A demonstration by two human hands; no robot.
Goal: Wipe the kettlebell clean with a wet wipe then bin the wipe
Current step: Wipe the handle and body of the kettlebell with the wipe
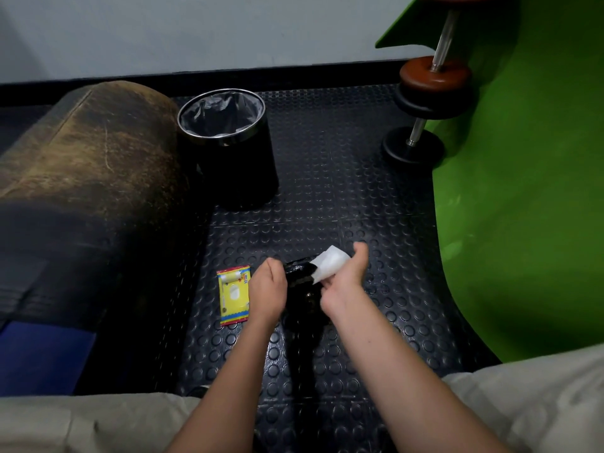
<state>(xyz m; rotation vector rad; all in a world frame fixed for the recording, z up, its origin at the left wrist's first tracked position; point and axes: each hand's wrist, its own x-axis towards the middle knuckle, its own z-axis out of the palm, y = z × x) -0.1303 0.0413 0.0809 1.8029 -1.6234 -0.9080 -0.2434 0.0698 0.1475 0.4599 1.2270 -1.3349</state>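
A black kettlebell sits on the studded rubber floor between my hands, much of it hidden by them. My left hand curls round its left side. My right hand holds a white wet wipe and presses it against the kettlebell's upper right. A yellow pack of wipes lies flat on the floor just left of my left hand. A black bin with a steel rim and a grey liner stands open farther back, to the left.
A worn brown padded bench fills the left side. Dumbbells lean against a green wall at the back right. My knees in beige trousers frame the bottom corners.
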